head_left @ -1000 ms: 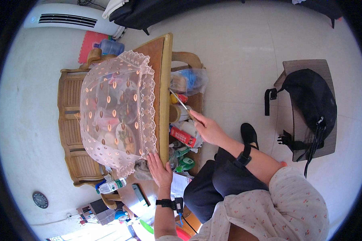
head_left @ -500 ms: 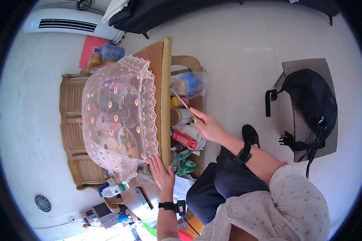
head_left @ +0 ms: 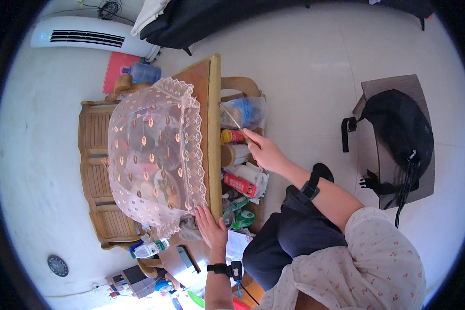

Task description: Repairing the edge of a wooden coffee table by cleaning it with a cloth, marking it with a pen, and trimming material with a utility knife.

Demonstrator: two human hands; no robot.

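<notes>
In my right hand (head_left: pixel 266 152) is a slim tool (head_left: pixel 233 118) with a thin silver shaft and a brown handle. Its fingers are closed round the handle, and the tip meets the yellowish edge of the wooden table (head_left: pixel 215 155). What kind of tip it has is too small to tell. My left hand (head_left: pixel 210 228) lies flat with fingers outstretched on the table's near corner, beside the lace trim of a pink mesh food cover (head_left: pixel 150 150). Dishes under the cover show only dimly through the mesh.
Right of the table edge, a lower surface holds a plastic bag (head_left: pixel 250 111), a red box (head_left: pixel 239 183) and green bottles (head_left: pixel 245 219). A wooden bench (head_left: pixel 101 175) stands behind the table. A black bag (head_left: pixel 400 129) lies on a stool (head_left: pixel 374 85) at right.
My right hand and the tool have shifted a little farther along the table edge, away from me. My left hand stays at the corner. The whole view has tilted slightly.
</notes>
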